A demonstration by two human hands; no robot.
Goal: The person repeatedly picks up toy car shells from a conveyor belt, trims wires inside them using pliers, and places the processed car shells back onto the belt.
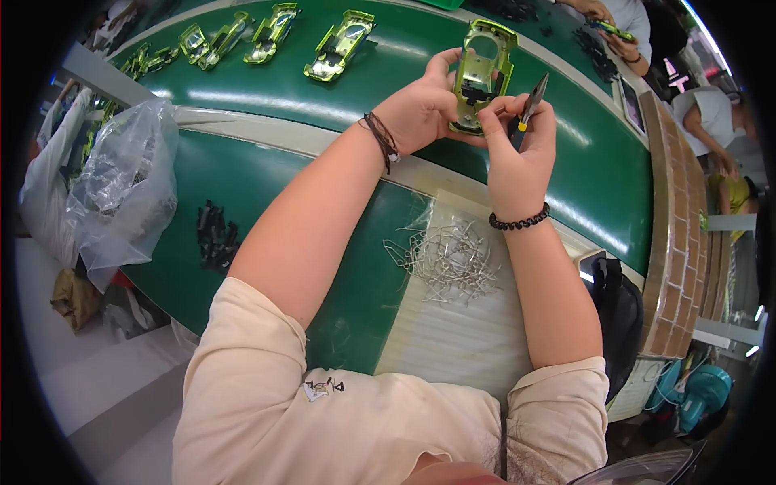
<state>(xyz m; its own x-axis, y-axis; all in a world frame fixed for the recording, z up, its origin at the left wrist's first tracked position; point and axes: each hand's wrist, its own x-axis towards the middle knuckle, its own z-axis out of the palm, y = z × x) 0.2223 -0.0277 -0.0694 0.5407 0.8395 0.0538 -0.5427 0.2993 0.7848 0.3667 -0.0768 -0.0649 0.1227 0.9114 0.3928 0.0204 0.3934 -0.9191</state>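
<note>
In front of me my left hand (422,111) is closed around the lower left side of a yellow-green toy car body (482,71). The shell's hollow inside faces me, and black parts show near its lower end. Needle-nose pliers (531,105) sit in my right hand (522,153), their pointed tip up and away from the shell. Thumb and fingertips of that same hand touch the shell's lower right corner. Below my wrists, a tangle of thin bent metal wires (451,263) lies on a pale sheet (436,335).
Several similar car bodies (341,47) lie along the far left of the green table (388,73). Black parts (214,234) and a clear plastic bag (121,190) are at left. A co-worker's hands (626,47) hold another shell at upper right. A brick-patterned edge (677,218) bounds the right side.
</note>
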